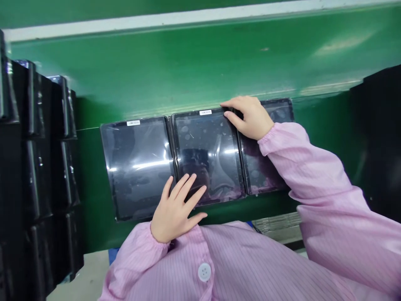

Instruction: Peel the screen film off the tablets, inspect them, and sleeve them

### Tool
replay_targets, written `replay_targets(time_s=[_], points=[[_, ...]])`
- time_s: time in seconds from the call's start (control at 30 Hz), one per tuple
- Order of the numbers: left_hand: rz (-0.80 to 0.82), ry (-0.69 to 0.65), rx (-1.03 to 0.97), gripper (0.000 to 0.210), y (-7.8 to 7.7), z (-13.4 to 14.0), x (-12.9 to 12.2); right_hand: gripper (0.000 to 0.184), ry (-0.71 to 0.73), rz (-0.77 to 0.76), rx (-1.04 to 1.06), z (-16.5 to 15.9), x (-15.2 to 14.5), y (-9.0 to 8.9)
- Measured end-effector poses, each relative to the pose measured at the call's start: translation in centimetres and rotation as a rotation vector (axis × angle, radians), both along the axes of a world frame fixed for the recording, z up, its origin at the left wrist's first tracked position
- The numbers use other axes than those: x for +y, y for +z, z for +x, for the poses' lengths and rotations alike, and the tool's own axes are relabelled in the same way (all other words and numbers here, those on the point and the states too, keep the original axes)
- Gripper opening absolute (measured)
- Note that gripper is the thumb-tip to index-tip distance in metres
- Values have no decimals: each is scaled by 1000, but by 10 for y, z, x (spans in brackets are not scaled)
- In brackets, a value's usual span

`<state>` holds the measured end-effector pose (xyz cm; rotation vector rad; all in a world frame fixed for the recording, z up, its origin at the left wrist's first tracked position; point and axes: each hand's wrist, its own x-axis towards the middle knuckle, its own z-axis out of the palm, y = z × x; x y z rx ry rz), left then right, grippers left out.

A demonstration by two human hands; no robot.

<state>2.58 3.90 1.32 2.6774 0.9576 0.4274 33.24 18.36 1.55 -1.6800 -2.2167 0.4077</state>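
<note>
Head cam: glossy black rectangular tablet (213,146) on the shiny green bench (188,75), similar tablets (138,146) at its 9 and 3 o'clock. Left hand (174,211) sits around its 7, fingers splayed loose; right hand (249,118) around 1, can't tell if gripping.

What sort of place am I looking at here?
Probably an electronics factory or workshop: three tablets lie side by side on a green bench, dark slabs stand in rows at the left, and the person wears a pink smock.
</note>
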Motion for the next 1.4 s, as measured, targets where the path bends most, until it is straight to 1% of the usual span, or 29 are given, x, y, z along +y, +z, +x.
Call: replay_targets(time_s=[0.07, 0.17, 0.3, 0.37, 0.4, 0.43, 0.53, 0.57, 0.6, 0.63, 0.73, 0.9, 0.97, 1.07, 1.13, 1.23, 1.33, 1.4], points=[[1, 3, -40, 41, 0, -1, 3, 38, -1, 9, 40, 0, 0, -1], [-48, -14, -95, 26, 2, -5, 10, 38, -20, -4, 108, 2, -1, 2], [-91, -50, -154, 5, 6, -6, 16, 35, -96, -25, 235, 3, -5, 8], [-106, -28, -175, 4, 7, -5, 16, 33, -134, -20, 307, 4, -6, 9], [-120, 15, -190, 6, 7, -6, 16, 33, -154, -17, 341, 5, -6, 10], [-141, 87, -226, 7, 7, -6, 16, 33, -172, -21, 370, 5, -7, 9], [-255, 412, -454, 10, 7, -11, 13, 38, -220, -65, 437, 8, -8, 7], [-293, 500, -539, 12, 7, -14, 11, 39, -227, -86, 456, 8, -8, 7], [-327, 550, -602, 15, 7, -17, 10, 39, -226, -104, 473, 8, -9, 6], [-356, 559, -636, 16, 7, -20, 8, 39, -222, -116, 492, 8, -9, 6], [-425, 480, -648, 16, 5, -31, 2, 36, -202, -115, 550, 6, -13, 6], [-449, 454, -661, 16, 1, -46, -4, 33, -234, -124, 650, 2, -17, 11], [-449, 364, -614, 16, 2, -48, -2, 34, -226, -149, 700, 1, -18, 12], [-412, 187, -450, 14, 7, -42, 3, 38, -177, -200, 758, 0, -19, 13], [-362, 109, -346, 13, 11, -33, 6, 39, -139, -235, 771, -3, -20, 13], [-297, 37, -257, 12, 17, -21, 10, 37, -101, -269, 749, -8, -22, 13], [-333, 1, -185, 5, 24, -15, 17, 33, -96, -265, 713, -11, -21, 14], [-343, 11, -152, 10, 29, -14, 23, 31, -117, -257, 694, -12, -19, 14]])
